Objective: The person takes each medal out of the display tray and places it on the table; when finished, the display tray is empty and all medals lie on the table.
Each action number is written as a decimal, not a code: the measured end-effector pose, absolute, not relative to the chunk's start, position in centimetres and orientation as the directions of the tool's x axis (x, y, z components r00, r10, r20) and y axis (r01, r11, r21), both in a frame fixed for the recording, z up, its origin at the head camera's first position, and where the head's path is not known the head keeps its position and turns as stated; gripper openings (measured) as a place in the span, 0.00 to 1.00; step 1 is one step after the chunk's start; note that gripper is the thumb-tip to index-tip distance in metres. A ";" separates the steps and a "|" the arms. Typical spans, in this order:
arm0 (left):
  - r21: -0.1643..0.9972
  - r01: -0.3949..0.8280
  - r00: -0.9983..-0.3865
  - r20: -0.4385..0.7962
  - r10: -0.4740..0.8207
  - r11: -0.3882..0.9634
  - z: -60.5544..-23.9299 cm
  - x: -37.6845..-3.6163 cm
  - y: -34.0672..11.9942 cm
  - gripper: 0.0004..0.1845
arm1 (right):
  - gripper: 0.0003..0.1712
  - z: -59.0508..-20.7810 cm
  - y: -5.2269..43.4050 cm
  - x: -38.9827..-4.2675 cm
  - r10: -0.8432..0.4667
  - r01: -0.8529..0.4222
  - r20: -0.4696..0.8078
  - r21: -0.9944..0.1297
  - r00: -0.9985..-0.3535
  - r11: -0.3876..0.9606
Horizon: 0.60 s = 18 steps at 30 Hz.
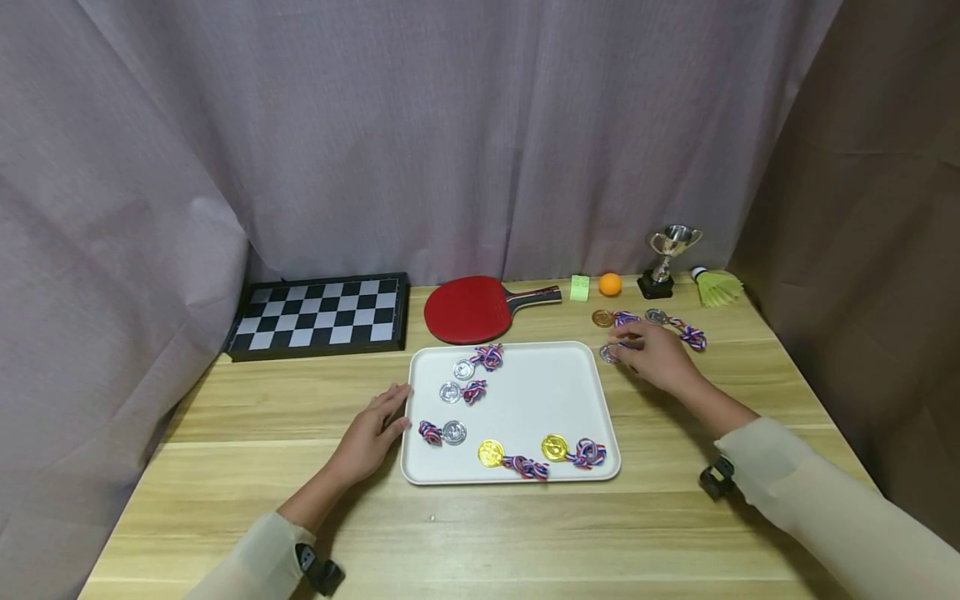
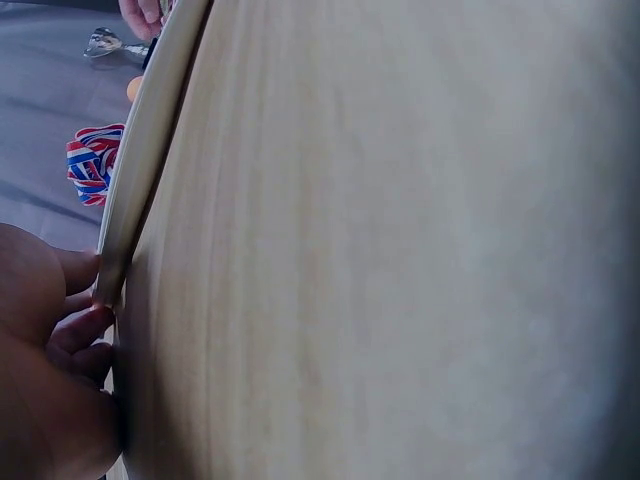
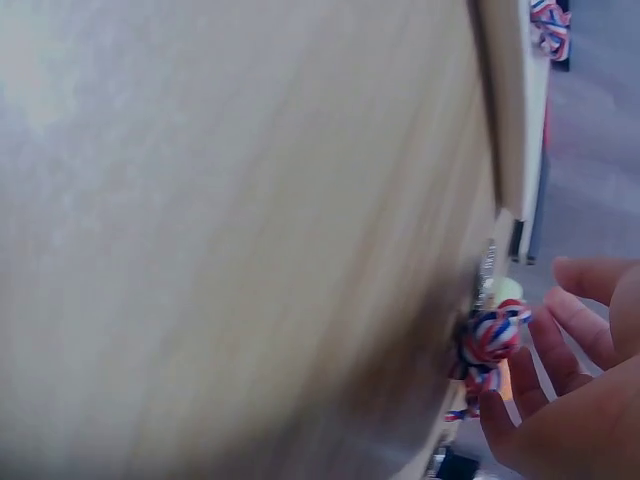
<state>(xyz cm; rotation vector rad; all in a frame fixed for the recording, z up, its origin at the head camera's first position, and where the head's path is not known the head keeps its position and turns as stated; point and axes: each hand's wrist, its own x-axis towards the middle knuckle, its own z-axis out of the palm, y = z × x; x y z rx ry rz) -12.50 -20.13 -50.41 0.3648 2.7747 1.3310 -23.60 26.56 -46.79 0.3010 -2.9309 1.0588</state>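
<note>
Wooden desk [image 1: 487, 533] carries a white tray [image 1: 540, 400] already holding five medals. Left hand [image 1: 371, 433] rests flat-fingered against the tray's edge. Right hand [image 1: 656, 354] pinches a silver medal [image 1: 609, 353] beside the tray; next, probably, a lift across the rim.

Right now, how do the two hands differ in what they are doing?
The left hand rests at the left edge of the white tray, while the right hand reaches a silver medal lying on the table beside the tray. Both wear pale sleeves.
</note>
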 end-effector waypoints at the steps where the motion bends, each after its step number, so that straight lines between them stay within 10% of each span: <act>1: 0.775 0.189 -0.972 0.059 0.229 0.604 -50.4 -12.5 -20.1 0.29 | 0.19 -46.5 26.5 -23.4 -0.183 -0.193 0.081 -0.627 -0.980 0.755; 18: 0.773 0.181 -0.972 0.046 0.230 0.609 -50.2 -12.4 -20.2 0.29 | 0.20 -44.2 22.9 -17.9 -0.315 -0.312 0.123 -0.677 -0.941 0.667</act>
